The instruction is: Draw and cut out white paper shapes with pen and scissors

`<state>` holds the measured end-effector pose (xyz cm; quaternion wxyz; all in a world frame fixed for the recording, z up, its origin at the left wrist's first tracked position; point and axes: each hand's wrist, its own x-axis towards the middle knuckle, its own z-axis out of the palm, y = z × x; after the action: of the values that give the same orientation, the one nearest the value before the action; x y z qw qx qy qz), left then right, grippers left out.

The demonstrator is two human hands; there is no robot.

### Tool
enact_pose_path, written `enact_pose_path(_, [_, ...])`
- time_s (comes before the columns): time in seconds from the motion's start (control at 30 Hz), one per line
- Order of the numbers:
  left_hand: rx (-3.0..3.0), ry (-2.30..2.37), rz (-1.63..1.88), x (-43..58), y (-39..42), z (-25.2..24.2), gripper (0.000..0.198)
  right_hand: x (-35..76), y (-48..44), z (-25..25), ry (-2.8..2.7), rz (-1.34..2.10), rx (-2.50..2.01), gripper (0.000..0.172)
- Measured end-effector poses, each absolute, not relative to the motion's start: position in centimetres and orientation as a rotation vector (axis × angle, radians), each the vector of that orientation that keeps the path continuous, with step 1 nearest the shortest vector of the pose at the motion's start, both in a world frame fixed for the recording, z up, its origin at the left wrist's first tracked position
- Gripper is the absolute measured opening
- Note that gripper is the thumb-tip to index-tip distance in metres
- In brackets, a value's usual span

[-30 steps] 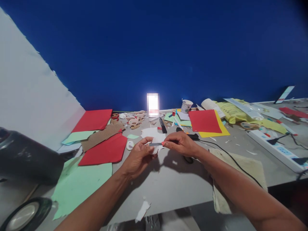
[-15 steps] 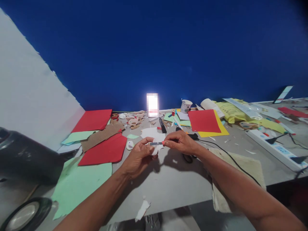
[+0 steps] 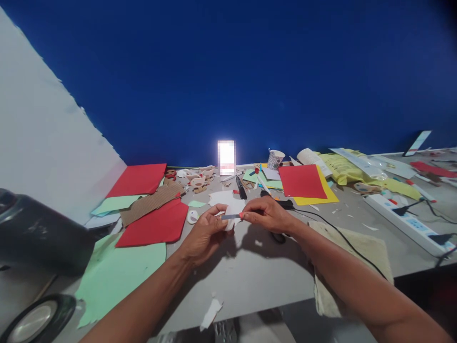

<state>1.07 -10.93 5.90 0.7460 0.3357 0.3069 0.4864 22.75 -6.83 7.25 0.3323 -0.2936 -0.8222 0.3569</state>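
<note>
In front of me, over the middle of the table, my left hand (image 3: 210, 231) is closed on a small white paper piece (image 3: 231, 223), pinched between thumb and fingers. My right hand (image 3: 266, 213) grips the red end of a thin grey blade-like strip (image 3: 231, 216). The strip lies across the paper, its far end by my left thumb. Its exact kind is too small to tell. Behind the hands a white sheet (image 3: 219, 196) rests on the table near a black marker (image 3: 241, 187). Dark scissor handles (image 3: 277, 237) show partly beneath my right hand.
Red sheets (image 3: 157, 226), green paper (image 3: 124, 271) and corrugated cardboard (image 3: 153, 202) lie left. At the back are bird-shaped cut-outs (image 3: 198, 182), a paper cup (image 3: 275, 159) and a lit screen (image 3: 227, 157). A power strip (image 3: 407, 221), its cable and a cloth (image 3: 357, 247) lie right.
The grey strip has tilted slightly, its left end now a little lower, and my right hand has shifted slightly left. Both hands keep their hold.
</note>
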Motion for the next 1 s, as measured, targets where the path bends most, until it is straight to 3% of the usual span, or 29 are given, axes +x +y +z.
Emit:
enact_pose_path(0.33, [0.831,0.708,1.048,1.0,-11.0,6.1,0.04,24.7,-4.7,6.9,-1.948,1.025,-0.946,0.038])
enact_pose_path(0.6, [1.136,0.982,1.329,1.7,-11.1,6.1,0.033,23.2,-5.2,5.5,-1.699,1.337,-0.981,0.032])
enact_pose_path(0.73, [1.209,1.02,1.316,1.7,-11.4,6.0,0.032,22.2,-5.9,5.4,-1.663,1.419,-0.912,0.042])
enact_pose_path(0.9, [1.339,1.113,1.406,1.6,-11.6,5.6,0.031,22.1,-5.5,5.2,-1.639,1.381,-0.937,0.027])
enact_pose_path(1.0, [1.545,1.172,1.527,1.6,-11.6,4.9,0.024,22.4,-5.0,5.2,-1.476,1.352,-0.967,0.027])
